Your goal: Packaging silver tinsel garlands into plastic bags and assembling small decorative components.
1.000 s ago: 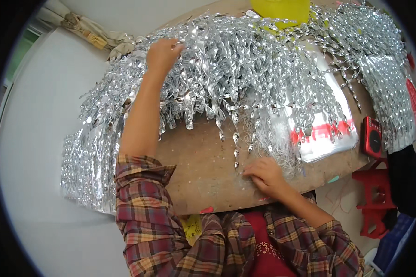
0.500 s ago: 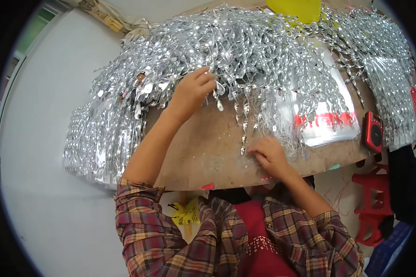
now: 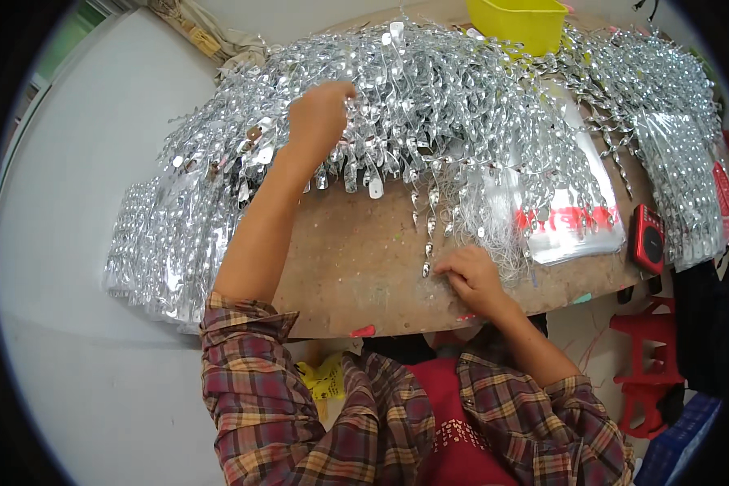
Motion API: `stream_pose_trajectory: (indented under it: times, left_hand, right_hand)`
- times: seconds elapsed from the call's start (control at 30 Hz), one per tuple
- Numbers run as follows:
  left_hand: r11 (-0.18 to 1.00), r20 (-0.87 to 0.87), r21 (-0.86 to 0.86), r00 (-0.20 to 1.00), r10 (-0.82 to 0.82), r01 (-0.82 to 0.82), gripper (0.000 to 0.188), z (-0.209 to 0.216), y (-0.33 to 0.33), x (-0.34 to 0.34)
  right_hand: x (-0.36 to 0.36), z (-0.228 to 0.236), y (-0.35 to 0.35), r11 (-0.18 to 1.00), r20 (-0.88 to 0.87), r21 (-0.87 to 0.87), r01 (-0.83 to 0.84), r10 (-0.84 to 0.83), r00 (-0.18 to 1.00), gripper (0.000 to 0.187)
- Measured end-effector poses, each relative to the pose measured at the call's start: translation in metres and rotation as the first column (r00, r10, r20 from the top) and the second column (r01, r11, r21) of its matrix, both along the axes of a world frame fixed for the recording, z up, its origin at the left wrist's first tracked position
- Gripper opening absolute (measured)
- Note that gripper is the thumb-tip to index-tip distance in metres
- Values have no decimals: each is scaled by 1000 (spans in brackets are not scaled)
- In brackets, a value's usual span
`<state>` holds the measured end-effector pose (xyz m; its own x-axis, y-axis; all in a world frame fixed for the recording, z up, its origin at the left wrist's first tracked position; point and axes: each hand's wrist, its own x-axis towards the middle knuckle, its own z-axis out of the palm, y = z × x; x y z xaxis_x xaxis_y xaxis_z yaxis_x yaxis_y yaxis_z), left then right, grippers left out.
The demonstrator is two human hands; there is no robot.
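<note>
Plainly the whole far half of the round brown table (image 3: 356, 275) was buried under a heap of silver spiral strands (image 3: 462, 105), shiny twisted foil ribbons lying in overlapping rows, with more of them spilling over the left edge in flat clear packets (image 3: 150, 243). The person's left hand (image 3: 320, 117) was stretched out into the middle of the heap, fingers curled down among the strands as if closed on a few of them; I could not see exactly how many it gripped. The right hand (image 3: 471, 279) rested low on the bare wood near the table's near edge, fingers bunched narrow and pinching at the lower end of one hanging strand (image 3: 428, 243), beside a tangle of fine white threads (image 3: 494, 243).

To my eye these strands would be very light and springy, thin enough to crease or kink if squeezed flat, and slick enough to slide through loose fingers. They looked prone to snagging on their neighbours, so a single one was best taken by its end or its thread, not by the twisted middle. A yellow tub (image 3: 517, 23) stood at the far rim, a clear bag with red print (image 3: 571, 231) lay to the right, and a small red device (image 3: 647, 237) sat just beyond it.
</note>
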<state>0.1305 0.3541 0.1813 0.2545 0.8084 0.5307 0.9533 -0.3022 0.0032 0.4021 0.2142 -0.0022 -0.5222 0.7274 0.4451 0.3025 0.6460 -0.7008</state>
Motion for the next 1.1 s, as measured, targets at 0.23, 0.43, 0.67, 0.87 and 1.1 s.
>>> stream_pose_trajectory:
  times: [0.23,0.43,0.67,0.87,1.1]
  left_hand:
    - [950,219,289,974,52,-116,41,12,102,-7]
    - [976,157,186,984,82,-111,23,7,135,-31]
    - [934,73,328,982,-174,141,13,-5,30,10]
    - [957,-2,256,990,-140,135,25,-34,-49,28]
    - [995,256,84,964,-68,48,37,-108,-158,48]
  right_hand:
    - [2,1,2,1000,-6,-15,2,-2,1000,19]
    - [0,-3,0,997,-24,-71,19,-21,1000,19]
    - [6,-4,-4,995,-19,-87,44,-45,999,18]
    - [1,-8,2,998,-46,-57,9,-11,999,16]
    - [-5,0,-6,1000,4,15,18,-18,1000,20]
